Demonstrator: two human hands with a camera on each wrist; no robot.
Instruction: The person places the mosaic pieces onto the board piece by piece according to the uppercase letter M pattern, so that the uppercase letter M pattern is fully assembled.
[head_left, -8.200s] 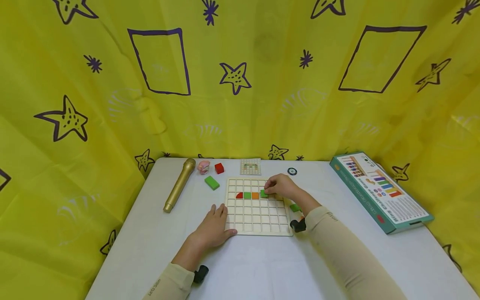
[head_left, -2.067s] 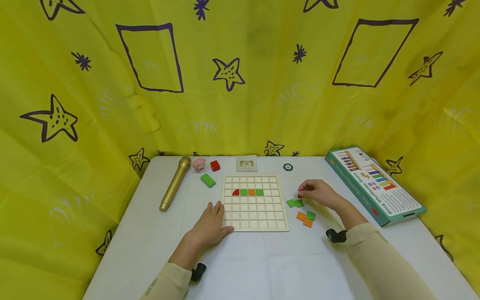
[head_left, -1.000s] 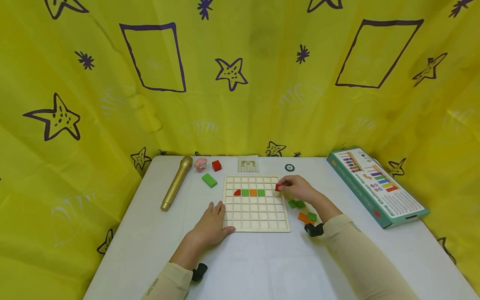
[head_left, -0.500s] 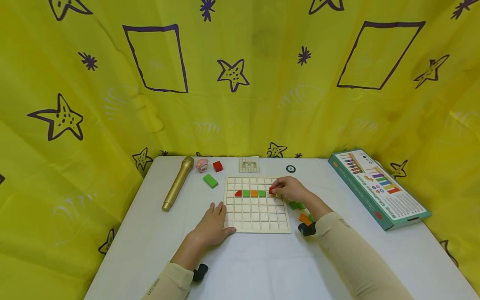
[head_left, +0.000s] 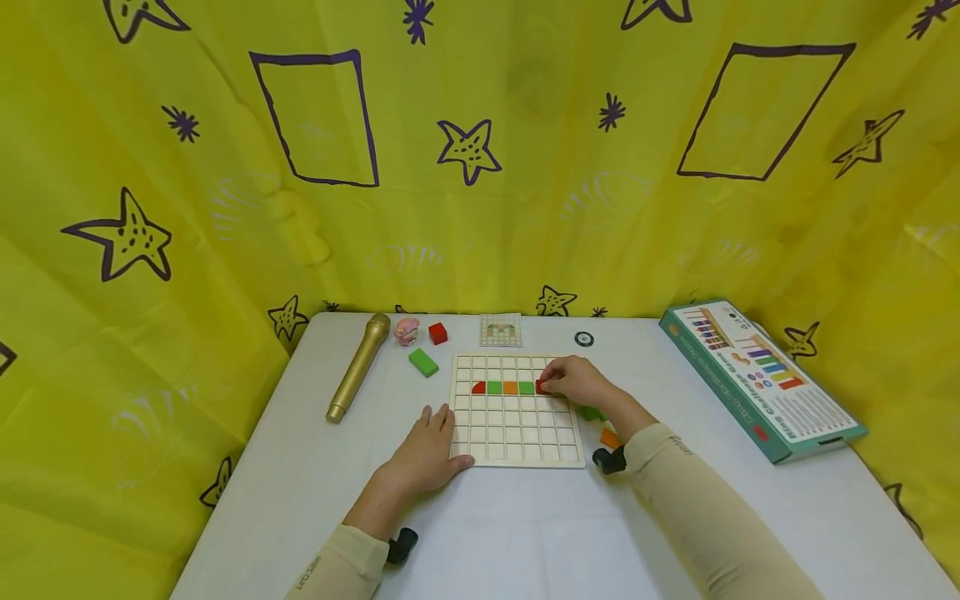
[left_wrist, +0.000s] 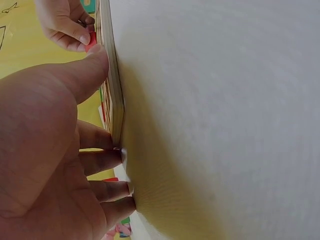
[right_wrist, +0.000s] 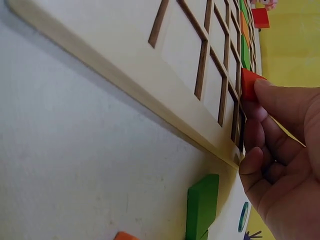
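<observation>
A pale wooden grid board lies mid-table. In one of its rows sit a red rounded tile, a green tile, an orange tile and another green tile. My right hand pinches a red tile between thumb and fingers, right at the cell after that second green tile. My left hand rests with fingers spread at the board's left edge, its thumb against the near corner. Beside the right wrist lie loose green tiles and an orange tile, partly hidden by the arm.
Behind the board lies a small pattern card, with a round token to its right. A gold microphone, a pink figure, a red block and a green block are at left. A game box occupies the right side.
The right hand placed the second green tile, picked up a red tile from the right of the board and carried it left to the row. The left hand stays at the board's edge.
</observation>
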